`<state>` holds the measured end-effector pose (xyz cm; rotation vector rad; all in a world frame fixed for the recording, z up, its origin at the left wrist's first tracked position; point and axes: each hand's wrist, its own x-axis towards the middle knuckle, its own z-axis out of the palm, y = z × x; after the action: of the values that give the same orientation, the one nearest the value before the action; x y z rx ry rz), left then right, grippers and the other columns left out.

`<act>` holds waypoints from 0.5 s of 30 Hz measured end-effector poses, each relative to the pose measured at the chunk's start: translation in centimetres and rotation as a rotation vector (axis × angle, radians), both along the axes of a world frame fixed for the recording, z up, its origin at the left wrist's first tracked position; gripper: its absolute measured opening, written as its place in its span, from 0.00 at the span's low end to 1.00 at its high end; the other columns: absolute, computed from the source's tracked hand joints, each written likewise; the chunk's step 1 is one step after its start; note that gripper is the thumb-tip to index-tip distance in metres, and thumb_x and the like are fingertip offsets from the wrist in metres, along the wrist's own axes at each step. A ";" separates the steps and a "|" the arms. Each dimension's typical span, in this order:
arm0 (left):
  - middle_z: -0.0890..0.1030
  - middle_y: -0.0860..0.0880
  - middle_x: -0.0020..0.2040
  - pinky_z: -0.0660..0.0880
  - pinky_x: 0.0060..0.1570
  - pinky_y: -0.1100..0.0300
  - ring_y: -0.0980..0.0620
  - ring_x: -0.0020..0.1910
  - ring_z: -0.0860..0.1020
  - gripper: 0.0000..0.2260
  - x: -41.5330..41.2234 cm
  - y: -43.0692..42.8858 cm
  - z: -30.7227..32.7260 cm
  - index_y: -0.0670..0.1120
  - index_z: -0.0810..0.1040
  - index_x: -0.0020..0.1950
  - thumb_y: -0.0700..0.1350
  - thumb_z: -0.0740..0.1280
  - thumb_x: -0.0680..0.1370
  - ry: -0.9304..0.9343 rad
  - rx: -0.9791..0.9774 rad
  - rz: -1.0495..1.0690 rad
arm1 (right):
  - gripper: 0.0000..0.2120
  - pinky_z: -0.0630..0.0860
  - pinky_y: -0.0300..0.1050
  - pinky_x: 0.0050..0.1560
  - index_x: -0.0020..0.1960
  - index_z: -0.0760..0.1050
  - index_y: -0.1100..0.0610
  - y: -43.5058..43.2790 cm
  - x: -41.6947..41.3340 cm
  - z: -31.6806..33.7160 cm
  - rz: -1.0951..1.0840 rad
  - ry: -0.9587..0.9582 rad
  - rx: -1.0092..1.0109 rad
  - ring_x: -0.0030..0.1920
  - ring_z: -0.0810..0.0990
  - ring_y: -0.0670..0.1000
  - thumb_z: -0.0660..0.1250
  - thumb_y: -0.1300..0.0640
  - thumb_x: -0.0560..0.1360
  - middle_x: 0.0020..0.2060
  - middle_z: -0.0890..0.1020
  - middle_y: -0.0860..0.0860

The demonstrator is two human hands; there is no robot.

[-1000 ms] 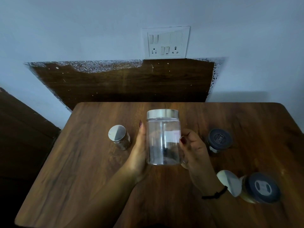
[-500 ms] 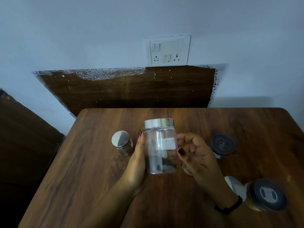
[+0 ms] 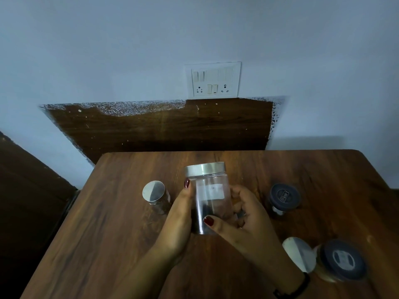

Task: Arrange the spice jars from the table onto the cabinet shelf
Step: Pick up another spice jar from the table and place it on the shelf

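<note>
Nearest, at the tabletop's [image 3: 108,244] right corner, a white-lidded jar [image 3: 299,254] sits just beside a dark-lidded jar [image 3: 343,258], next to the black wristband [image 3: 295,288]. Mid-table, the clear jar [image 3: 208,199] stands upright between both hands, steel lid on, dark spice at the bottom. The left grip [image 3: 179,223] cups its left side, and the right grip [image 3: 244,221] wraps the other, thumb across the front. Beyond it there's a small steel-lidded jar [image 3: 154,194] on the left and a dark-capped jar [image 3: 284,196] on the right. Behind is the wall switchboard [image 3: 212,79].
</note>
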<state>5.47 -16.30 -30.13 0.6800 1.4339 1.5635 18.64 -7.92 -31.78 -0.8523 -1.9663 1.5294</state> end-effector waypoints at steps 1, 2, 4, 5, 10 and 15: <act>0.84 0.52 0.59 0.75 0.63 0.49 0.51 0.60 0.81 0.18 0.0 0.0 0.0 0.65 0.83 0.54 0.64 0.54 0.80 0.006 -0.008 -0.004 | 0.42 0.83 0.46 0.47 0.66 0.69 0.42 0.0 0.0 0.0 -0.002 0.003 -0.008 0.53 0.81 0.44 0.71 0.25 0.57 0.58 0.78 0.43; 0.83 0.51 0.60 0.74 0.65 0.46 0.50 0.61 0.81 0.18 -0.1 -0.1 -0.1 0.64 0.83 0.56 0.65 0.55 0.79 0.014 -0.018 -0.001 | 0.41 0.83 0.46 0.47 0.66 0.69 0.43 -0.1 0.1 0.0 -0.006 0.006 -0.019 0.53 0.81 0.44 0.72 0.27 0.58 0.58 0.78 0.43; 0.82 0.48 0.62 0.73 0.66 0.41 0.48 0.63 0.80 0.22 -0.2 -0.1 -0.3 0.59 0.81 0.61 0.66 0.58 0.76 0.018 -0.025 0.006 | 0.39 0.83 0.46 0.47 0.66 0.69 0.44 -0.1 0.1 0.0 -0.015 0.000 -0.031 0.53 0.81 0.44 0.72 0.30 0.59 0.58 0.78 0.43; 0.82 0.48 0.63 0.72 0.67 0.41 0.47 0.64 0.80 0.23 -0.3 -0.1 -0.3 0.58 0.80 0.63 0.67 0.58 0.75 0.013 -0.025 -0.005 | 0.39 0.83 0.46 0.48 0.66 0.69 0.44 -0.1 0.1 0.0 -0.020 -0.011 -0.031 0.52 0.81 0.43 0.72 0.31 0.59 0.57 0.78 0.42; 0.84 0.52 0.59 0.77 0.59 0.56 0.53 0.61 0.81 0.22 0.0 -0.1 -0.1 0.61 0.84 0.56 0.63 0.52 0.78 -0.099 -0.018 -0.010 | 0.35 0.82 0.43 0.45 0.64 0.71 0.46 -0.1 0.4 0.0 -0.028 0.040 -0.084 0.51 0.82 0.43 0.73 0.35 0.60 0.53 0.81 0.42; 0.83 0.41 0.59 0.82 0.50 0.55 0.45 0.57 0.83 0.32 -0.5 0.1 -0.3 0.47 0.84 0.60 0.62 0.46 0.81 -0.409 -0.034 0.012 | 0.30 0.81 0.38 0.41 0.59 0.73 0.45 -0.1 0.1 0.5 -0.020 0.157 -0.200 0.50 0.83 0.45 0.73 0.37 0.60 0.50 0.83 0.40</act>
<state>4.98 -16.23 -30.45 0.3062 1.1559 1.5739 18.74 -8.02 -31.31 -0.8011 -1.7100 1.7469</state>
